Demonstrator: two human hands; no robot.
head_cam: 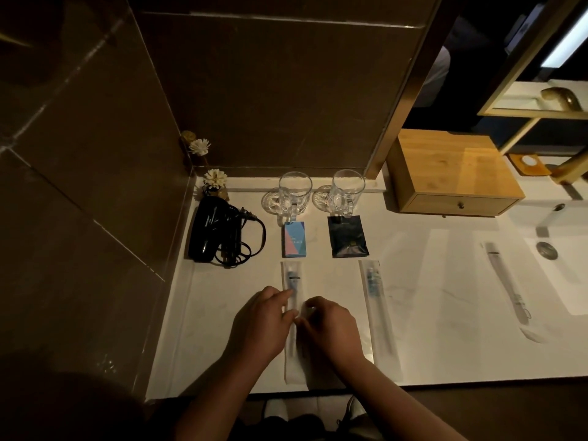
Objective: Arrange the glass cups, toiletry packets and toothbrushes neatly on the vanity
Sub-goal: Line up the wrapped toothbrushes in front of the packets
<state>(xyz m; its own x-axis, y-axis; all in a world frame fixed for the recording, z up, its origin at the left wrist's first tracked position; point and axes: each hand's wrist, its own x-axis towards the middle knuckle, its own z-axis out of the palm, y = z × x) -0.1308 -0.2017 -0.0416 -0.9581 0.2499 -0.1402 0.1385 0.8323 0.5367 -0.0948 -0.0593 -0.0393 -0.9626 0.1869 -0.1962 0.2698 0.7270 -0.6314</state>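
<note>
Two glass cups stand at the back of the white vanity [429, 297], one on the left [294, 194] and one on the right [346, 192], each beside a glass coaster. Below them lie a blue-and-pink packet [295, 239] and a black packet [346, 236]. A wrapped toothbrush [292, 275] lies lengthwise under the left packet. My left hand [261, 323] and my right hand [331, 329] both pinch its middle from either side. A second wrapped toothbrush [377, 300] lies parallel to the right, untouched. A third wrapped item [509, 288] lies nearer the sink.
A black hair dryer [213, 230] with a coiled cord lies at the left by the wall. A small flower diffuser [216, 183] stands in the corner. A wooden drawer box [451, 173] sits at the back right. The sink drain [546, 249] is at the far right.
</note>
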